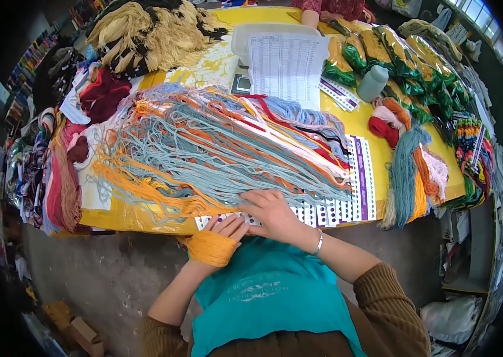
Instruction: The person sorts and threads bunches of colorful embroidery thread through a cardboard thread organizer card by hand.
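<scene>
Orange-yellow embroidery thread is wound in a thick band around my left hand, whose fingers point up over the table's front edge. Beside it, my right hand lies palm down with fingers stretched and thumb apart, over the near edge of the thread pile. Grey-blue strands are spread across the table, mixed with orange, white and red ones. A loose bunch of yellow strands runs up to my right fingertips. White cards with punched holes lie beneath the threads; some are partly hidden.
A printed sheet leans on a plastic tub. Bagged yellow-green bundles and a grey-green bottle stand back right. Thread hanks hang over the right edge. Cream-and-black hanks lie back left. Another person's sleeve shows opposite.
</scene>
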Demonstrator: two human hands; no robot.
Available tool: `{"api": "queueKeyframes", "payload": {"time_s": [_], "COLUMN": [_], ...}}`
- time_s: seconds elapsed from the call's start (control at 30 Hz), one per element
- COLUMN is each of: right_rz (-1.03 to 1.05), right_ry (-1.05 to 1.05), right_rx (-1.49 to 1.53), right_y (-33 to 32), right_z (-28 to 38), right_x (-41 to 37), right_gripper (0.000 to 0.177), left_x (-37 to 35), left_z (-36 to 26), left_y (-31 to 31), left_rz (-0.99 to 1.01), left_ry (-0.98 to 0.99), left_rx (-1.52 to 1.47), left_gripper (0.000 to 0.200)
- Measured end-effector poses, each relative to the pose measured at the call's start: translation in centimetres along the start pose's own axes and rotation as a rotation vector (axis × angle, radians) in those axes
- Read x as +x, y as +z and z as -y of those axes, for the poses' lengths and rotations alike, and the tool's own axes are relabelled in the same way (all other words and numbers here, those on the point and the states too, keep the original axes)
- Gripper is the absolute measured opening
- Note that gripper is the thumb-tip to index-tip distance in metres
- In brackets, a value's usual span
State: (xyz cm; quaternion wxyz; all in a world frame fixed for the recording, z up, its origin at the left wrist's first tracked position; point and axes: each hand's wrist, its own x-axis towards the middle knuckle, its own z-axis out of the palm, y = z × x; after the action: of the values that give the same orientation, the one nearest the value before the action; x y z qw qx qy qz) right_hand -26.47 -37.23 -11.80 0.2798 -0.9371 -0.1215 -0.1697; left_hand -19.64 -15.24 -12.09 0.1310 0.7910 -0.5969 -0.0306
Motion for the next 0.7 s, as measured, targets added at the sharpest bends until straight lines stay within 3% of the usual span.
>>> {"api": "queueKeyframes", "payload": {"time_s": [0.33,0.43,0.47,0.5,0.6,0.7], "right_rz": [-0.032,-0.018,-0.019,-0.016,-0.203,0.016], "right_ry": [-0.004,-0.009,-0.016,-0.02,-0.038,0.548], "right_rx": [0.008,0.025,0.056,0.093,0.192,1.032], "right_y": [0.6,0.7,0.5,0.4,-0.7,-1.3], "right_z": [-0.2,-0.5,-0.4,-0.1,2.1,6.8], "right_x": [0.0,-0.1,0.0,0.1,1.2,2.2], "right_gripper": [0.047,0.049,0.047,0.046,0.033,0.02], "left_x": [0.1,-1.5,-2.3,-2.3,-2.0,-1.2], "left_z": [-0.8,-0.6,-1.4,-2.0,-3.3,-4.0], "left_y": [-0.9,0.1,-0.3,-0.2,-3.2,-3.7], "left_rz": [-0.004,-0.319,-0.304,-0.395,-0.566,-0.612], "left_ry": [-0.069,-0.174,-0.441,-0.55,-0.522,-0.452], "left_rx": [-0.13,-0.567,-1.105,-1.641,-2.147,-2.292], "left_gripper": [0.057,0.05,0.048,0.052,0.056,0.057]}}
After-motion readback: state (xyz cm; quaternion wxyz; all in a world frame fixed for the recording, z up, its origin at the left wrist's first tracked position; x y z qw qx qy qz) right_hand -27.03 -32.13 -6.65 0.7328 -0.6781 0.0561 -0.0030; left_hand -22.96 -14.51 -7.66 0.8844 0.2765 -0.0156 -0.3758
